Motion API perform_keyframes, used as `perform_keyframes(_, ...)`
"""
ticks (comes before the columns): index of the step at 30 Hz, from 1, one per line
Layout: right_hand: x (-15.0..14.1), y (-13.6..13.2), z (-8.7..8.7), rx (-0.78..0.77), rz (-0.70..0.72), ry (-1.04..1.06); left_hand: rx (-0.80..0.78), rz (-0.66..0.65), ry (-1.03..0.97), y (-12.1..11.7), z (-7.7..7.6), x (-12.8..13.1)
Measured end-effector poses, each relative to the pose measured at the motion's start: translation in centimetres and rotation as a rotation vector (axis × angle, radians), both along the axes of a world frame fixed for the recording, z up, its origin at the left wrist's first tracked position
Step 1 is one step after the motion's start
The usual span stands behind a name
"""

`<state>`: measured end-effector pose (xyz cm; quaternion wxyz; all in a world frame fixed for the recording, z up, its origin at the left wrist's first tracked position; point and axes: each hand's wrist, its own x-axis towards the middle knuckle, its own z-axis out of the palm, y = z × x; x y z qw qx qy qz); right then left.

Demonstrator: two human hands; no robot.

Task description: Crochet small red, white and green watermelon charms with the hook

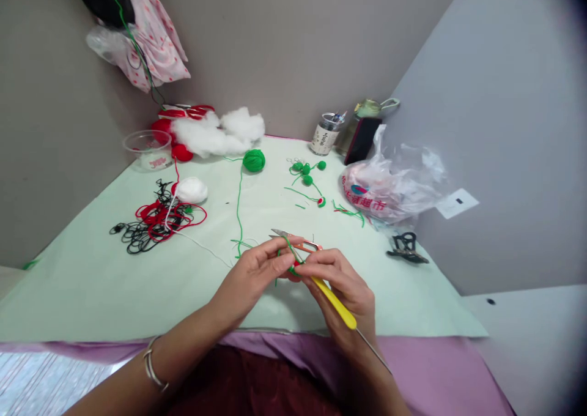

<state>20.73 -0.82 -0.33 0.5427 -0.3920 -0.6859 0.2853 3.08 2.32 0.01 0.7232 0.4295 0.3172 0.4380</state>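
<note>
Left hand (259, 268) pinching green-red yarn piece (293, 270) at fingertips; right hand (347, 284) close by, gripping yellow-handled tool (337, 303).

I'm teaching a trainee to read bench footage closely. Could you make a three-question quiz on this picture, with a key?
1. Which hand holds the yellow-handled tool?
2. True or false: in the picture, the white yarn ball lies to the left of the green yarn ball.
3. Which of these has an orange handle?
A) the phone
B) the snips
C) the black clip

Key:
1. The right hand.
2. True.
3. B.
</note>
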Motion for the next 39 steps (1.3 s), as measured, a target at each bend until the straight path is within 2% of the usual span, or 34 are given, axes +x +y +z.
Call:
perform_keyframes(5, 0.1, -0.1, 0.1, -0.017, 0.013, 0.006, -0.048, -0.045, -0.035, 0.2, -0.2, -0.1)
perform_keyframes(8, 0.3, -0.2, 0.0, -0.031, 0.010, -0.015, -0.076, -0.030, -0.059, 0.2, -0.1, -0.2)
perform_keyframes(13, 0.1, -0.2, -0.4, -0.042, -0.048, 0.089, -0.054, 0.004, -0.031, 0.0, 0.3, -0.1)
perform_keyframes(24, -0.1, -0.3, -1.1, 0.084, -0.111, 0.035, -0.058, 0.076, 0.014, -0.3, 1.0, 0.2)
perform_keyframes(29, -0.7, -0.9, -1.7, 0.241, -0.172, -0.070, -0.055, 0.166, 0.076, -0.4, 1.4, 0.5)
perform_keyframes(32, -1.1, -0.9, -1.9, 0.334, -0.229, -0.153, -0.072, 0.199, 0.048, -0.5, 1.3, 0.5)
perform_keyframes(36, -1.5, -0.8, -2.0, 0.351, -0.298, -0.185, -0.079, 0.198, 0.018, -0.7, 1.2, 0.6)
perform_keyframes(39, -1.6, -0.9, -2.2, 0.336, -0.299, -0.159, -0.056, 0.218, 0.029, -0.8, 1.1, 0.7)
